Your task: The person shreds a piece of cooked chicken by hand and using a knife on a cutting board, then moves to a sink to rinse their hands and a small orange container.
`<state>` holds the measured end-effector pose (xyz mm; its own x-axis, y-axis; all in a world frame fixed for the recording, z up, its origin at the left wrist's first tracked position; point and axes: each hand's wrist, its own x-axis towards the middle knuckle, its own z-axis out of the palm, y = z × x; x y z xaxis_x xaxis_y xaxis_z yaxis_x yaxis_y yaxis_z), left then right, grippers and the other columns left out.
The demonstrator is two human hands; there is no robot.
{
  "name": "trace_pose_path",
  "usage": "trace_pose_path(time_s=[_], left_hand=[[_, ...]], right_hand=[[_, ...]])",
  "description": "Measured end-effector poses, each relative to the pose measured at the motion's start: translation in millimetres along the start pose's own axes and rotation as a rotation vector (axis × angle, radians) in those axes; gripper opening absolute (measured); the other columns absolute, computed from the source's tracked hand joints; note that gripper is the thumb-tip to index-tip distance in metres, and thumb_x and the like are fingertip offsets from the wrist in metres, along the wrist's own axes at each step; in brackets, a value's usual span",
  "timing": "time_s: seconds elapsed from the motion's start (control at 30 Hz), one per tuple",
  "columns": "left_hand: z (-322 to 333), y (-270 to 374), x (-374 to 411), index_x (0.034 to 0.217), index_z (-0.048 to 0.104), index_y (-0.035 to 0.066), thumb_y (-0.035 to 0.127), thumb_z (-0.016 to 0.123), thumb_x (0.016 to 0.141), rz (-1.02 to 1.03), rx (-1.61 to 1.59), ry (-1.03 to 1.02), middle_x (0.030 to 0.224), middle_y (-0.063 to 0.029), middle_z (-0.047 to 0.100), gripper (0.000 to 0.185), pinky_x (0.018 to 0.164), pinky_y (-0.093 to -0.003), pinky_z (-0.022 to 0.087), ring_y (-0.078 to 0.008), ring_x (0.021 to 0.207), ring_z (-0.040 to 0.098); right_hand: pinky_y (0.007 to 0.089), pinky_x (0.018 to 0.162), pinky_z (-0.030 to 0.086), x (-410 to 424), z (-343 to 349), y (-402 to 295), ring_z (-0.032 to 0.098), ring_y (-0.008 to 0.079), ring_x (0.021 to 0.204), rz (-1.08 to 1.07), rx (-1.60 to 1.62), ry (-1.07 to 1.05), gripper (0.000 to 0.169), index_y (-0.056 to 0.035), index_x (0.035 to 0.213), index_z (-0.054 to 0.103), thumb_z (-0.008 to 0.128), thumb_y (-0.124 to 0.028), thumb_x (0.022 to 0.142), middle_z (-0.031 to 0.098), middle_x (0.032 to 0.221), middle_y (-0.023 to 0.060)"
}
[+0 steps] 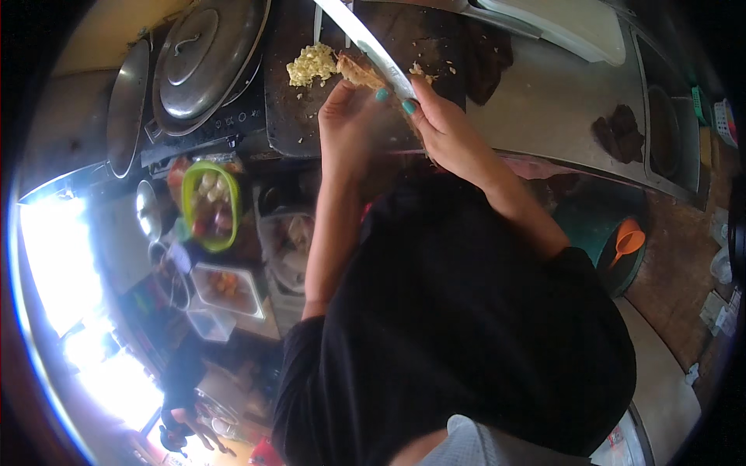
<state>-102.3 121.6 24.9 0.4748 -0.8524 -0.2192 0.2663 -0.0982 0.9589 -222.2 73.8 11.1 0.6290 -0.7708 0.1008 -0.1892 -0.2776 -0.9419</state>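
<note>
My right hand (440, 125) grips a large knife whose long metal blade (373, 49) points up and to the left. Beside it, the fingers of my left hand (347, 119), slightly blurred, are on a rough light-brown piece of food (360, 73), which passes partly behind the blade. Both hands are over a dark cutting board (291, 116). A pile of finely chopped pale-yellow food (313, 64) lies left of the brown piece. Smaller crumbs (422, 73) are scattered to the right of the blade. The knife's handle is hidden in my right hand.
A lidded metal pot (198, 64) stands on a stove at left. Below it are a green basket (238, 204) of bulbs and a clear tray (256, 303). Dark cloths (620, 134) lie near the sink (670, 128). Another person (180, 396) is at lower left.
</note>
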Motion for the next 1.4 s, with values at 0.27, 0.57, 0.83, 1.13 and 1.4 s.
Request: trace_pose_path(time_s=[0.27,0.57,0.83,1.13,1.4], left_hand=[[-7,7,0,0.088,0.056,-0.002,0.007,0.058,0.074,0.014,0.073,-0.04,0.079,-0.0075,0.059,0.017,0.064,-0.0248,0.044,-0.013,0.071,0.055],[-12,12,3,0.084,0.057,-0.004,0.017,0.063,0.071,0.042,0.265,-0.105,0.077,-0.0093,0.059,0.026,0.067,-0.0268,0.041,-0.0158,0.073,0.055],[-5,6,3,0.078,0.058,-0.003,0.016,0.065,0.069,0.129,0.373,0.014,0.07,-0.0091,0.059,0.023,0.062,-0.0256,0.041,-0.0133,0.065,0.054],[-1,10,-2,0.075,0.055,-0.004,0.017,0.063,0.072,0.15,0.321,0.029,0.067,-0.0061,0.057,0.022,0.057,-0.024,0.041,-0.0109,0.061,0.052],[-22,-2,11,0.081,0.055,-0.004,0.019,0.06,0.076,0.119,0.147,-0.104,0.073,-0.0096,0.057,0.024,0.064,-0.0272,0.043,-0.0157,0.069,0.055]], right_hand=[[0.0456,0.065,0.038,-1,-11,-10,0.049,0.0396,0.082,-0.048,-0.133,-0.08,0.017,-0.001,0.096,0.038,0.042,-0.007,0.081,0.051,0.085,0.0228],[0.0466,0.061,0.04,2,-12,-13,0.052,0.0392,0.075,-0.053,-0.212,-0.084,0.017,-0.0028,0.097,0.037,0.043,-0.007,0.081,0.054,0.08,0.0211],[0.0469,0.059,0.04,4,-1,-4,0.053,0.0388,0.072,0.033,-0.228,0.013,0.02,-0.0036,0.097,0.038,0.044,-0.007,0.078,0.054,0.077,0.0206],[0.0458,0.065,0.04,9,3,0,0.051,0.0398,0.08,0.077,-0.006,0.056,0.028,-0.0017,0.106,0.039,0.042,-0.008,0.08,0.053,0.085,0.023],[0.0328,0.063,0.04,8,-4,1,0.049,0.0259,0.071,0.127,0.176,-0.042,0.031,-0.0046,0.116,0.037,0.039,-0.01,0.085,0.052,0.083,0.0139]])
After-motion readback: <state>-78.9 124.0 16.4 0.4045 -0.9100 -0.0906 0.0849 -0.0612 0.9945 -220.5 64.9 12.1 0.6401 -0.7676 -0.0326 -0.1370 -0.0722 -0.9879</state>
